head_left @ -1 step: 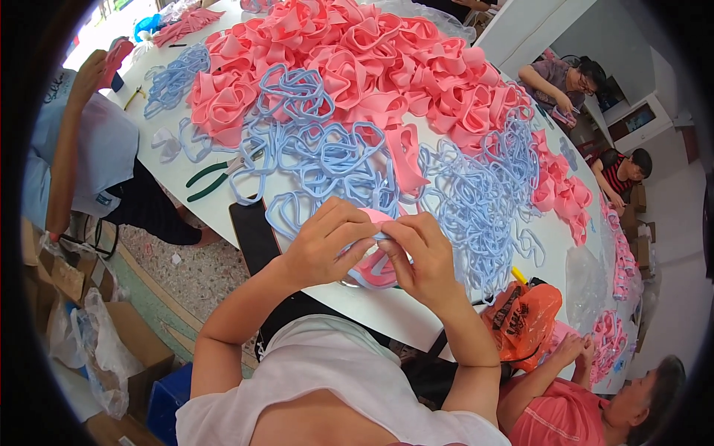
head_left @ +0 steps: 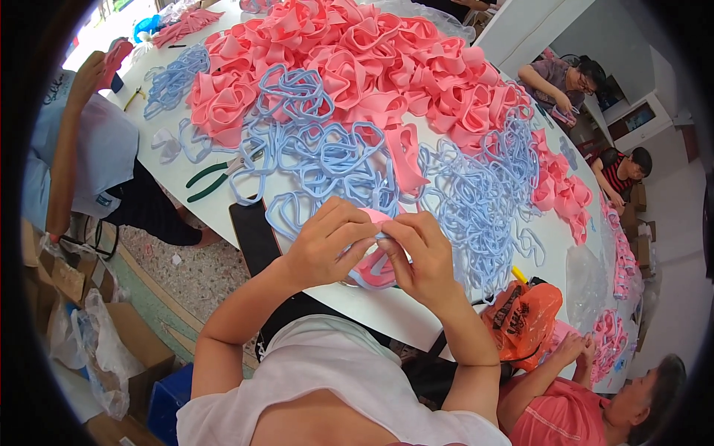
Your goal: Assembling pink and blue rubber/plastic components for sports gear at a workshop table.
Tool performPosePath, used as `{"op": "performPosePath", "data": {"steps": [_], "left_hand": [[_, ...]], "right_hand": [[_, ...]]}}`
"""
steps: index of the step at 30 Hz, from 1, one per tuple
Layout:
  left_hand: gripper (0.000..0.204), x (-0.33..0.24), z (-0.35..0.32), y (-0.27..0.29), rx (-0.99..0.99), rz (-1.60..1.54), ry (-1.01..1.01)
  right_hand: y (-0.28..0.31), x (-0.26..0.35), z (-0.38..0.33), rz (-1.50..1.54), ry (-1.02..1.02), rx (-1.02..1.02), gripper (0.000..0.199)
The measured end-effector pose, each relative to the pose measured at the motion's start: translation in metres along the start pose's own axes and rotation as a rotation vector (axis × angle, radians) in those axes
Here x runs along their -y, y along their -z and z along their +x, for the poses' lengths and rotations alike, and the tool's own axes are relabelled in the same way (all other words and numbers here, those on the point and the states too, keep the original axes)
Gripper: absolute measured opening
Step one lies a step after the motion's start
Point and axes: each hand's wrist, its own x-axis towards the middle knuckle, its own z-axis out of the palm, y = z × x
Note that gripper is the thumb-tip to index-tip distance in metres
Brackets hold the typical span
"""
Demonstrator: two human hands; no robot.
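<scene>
Just past the near table edge, my left hand (head_left: pixel 332 244) and my right hand (head_left: pixel 418 256) meet fingertip to fingertip. Both pinch a pink fabric band (head_left: pixel 374 269) edged with light blue cord, which hangs in a loop beneath the fingers. My fingers cover the pinched spot, so how band and cord join there cannot be seen. Right beyond my hands lies a heap of light blue cord loops (head_left: pixel 327 160), with a second tangled blue heap (head_left: pixel 476 193) to the right. A large pile of pink fabric bands (head_left: pixel 364 63) spreads behind them.
Green-handled pliers (head_left: pixel 208 181) lie left of the blue loops, near a black flat strip (head_left: pixel 255 234). An orange plastic bag (head_left: pixel 524 320) sits at the right table edge. Co-workers are at the left and right sides. Cardboard boxes (head_left: pixel 141 334) stand on the floor, lower left.
</scene>
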Motion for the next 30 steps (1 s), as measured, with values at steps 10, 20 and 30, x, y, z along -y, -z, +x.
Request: {"op": "performPosePath", "data": {"steps": [10, 20, 30], "left_hand": [[0.017, 0.009, -0.005, -0.005, -0.093, -0.011, 0.042], [0.012, 0.010, -0.011, 0.013, -0.190, -0.125, 0.119], [0.013, 0.005, -0.007, 0.003, -0.104, 0.012, -0.088]], "right_hand": [[0.000, -0.011, 0.006, 0.190, -0.167, 0.049, 0.028], [0.022, -0.030, 0.006, 1.083, -0.684, 0.468, 0.056], [-0.017, -0.025, 0.014, -0.096, -0.473, 0.310, 0.037]]}}
